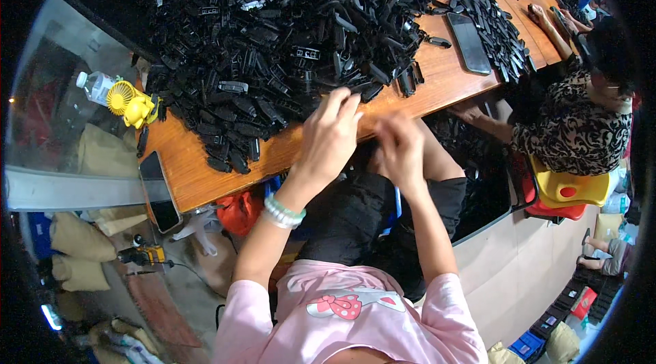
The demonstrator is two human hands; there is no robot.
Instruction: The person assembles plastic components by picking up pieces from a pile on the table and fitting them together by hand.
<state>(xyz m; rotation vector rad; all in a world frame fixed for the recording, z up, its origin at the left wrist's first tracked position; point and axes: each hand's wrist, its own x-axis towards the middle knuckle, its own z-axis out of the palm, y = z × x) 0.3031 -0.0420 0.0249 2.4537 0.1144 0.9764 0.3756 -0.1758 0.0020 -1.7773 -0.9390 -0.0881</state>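
Note:
My left hand (328, 133) is above the table's near edge, fingers curled together by the front of a big heap of small black plastic parts (273, 56). Whatever it may grip is hidden behind the fingers. Just to its right is my right hand (403, 149), over the table edge and my lap, its fingers smeared by motion. The two hands are close but apart. Many parts look like narrow, elongated housings, some with openings. A few loose black parts (410, 80) lie beside the heap, near my hands.
On the wooden table (225, 183), a phone (469, 43) lies by a second pile of black parts (499, 36). Another phone (159, 193) overhangs the left corner, near a yellow fan (133, 104) and bottle (96, 87). A co-worker (574, 118) sits at right.

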